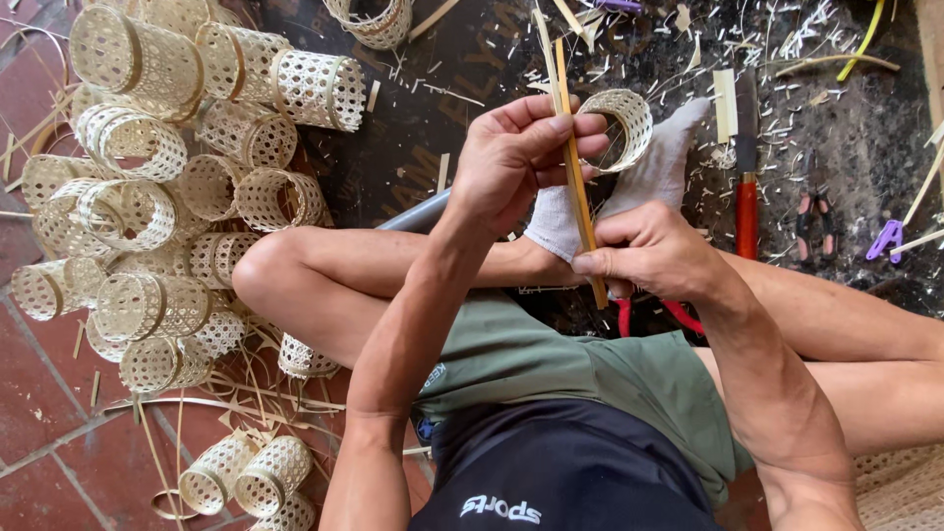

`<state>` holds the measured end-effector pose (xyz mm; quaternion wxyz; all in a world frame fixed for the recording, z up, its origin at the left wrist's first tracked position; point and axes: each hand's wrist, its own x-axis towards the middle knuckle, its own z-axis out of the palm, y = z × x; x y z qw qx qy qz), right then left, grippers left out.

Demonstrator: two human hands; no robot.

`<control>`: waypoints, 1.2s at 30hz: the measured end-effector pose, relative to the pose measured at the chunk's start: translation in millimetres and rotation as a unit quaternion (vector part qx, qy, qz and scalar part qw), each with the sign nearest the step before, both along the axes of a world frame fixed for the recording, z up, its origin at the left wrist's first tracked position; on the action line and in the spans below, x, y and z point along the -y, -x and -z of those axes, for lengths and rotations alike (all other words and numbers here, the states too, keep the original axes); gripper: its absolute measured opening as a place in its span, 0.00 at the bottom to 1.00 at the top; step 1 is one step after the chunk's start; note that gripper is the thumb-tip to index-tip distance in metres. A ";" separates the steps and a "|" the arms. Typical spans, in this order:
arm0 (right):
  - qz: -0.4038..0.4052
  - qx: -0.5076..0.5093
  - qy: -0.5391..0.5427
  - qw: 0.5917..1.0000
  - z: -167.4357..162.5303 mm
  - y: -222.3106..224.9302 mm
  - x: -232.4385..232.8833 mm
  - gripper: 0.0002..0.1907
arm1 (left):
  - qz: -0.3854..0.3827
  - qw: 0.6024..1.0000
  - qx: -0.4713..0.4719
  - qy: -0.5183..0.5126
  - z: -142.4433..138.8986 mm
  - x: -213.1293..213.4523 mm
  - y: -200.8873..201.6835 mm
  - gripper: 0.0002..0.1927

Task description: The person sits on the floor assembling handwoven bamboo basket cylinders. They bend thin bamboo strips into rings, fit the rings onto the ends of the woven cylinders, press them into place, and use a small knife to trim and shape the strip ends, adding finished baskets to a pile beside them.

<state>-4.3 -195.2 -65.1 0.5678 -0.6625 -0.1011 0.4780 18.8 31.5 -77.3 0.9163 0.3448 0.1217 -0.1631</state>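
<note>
My left hand (pixel 516 157) pinches the upper part of a long thin bamboo strip (pixel 574 167), its fingers curled round it. Lower down, my right hand (pixel 649 258) grips the same strip near its bottom end, with red handles (pixel 678 315) of a tool showing under that hand. The strip stands almost upright over my crossed legs. Just behind my left fingers a small woven bamboo ring (pixel 621 123) rests by my foot in a white sock (pixel 654 172).
A heap of several woven bamboo cylinders (pixel 167 197) lies at the left on the red brick floor (pixel 44 393). A dark mat (pixel 836 128) covered in bamboo shavings carries a red-handled knife (pixel 746 177), small pliers (pixel 814 211) and a purple clip (pixel 888 237).
</note>
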 end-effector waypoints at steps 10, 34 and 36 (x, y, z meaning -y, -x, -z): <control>-0.024 0.158 -0.017 0.987 14.4 13.8 -9.2 0.09 | -0.001 0.999 -0.010 0.041 8.4 -17.0 -1.3 0.12; 0.019 0.040 0.015 0.999 60.3 33.9 -14.7 0.10 | -0.014 0.999 -0.027 -0.012 41.7 -25.3 -25.9 0.09; 0.021 0.126 0.017 0.992 60.1 35.2 -16.3 0.09 | -0.003 1.000 -0.009 -0.025 26.4 -23.5 -19.5 0.09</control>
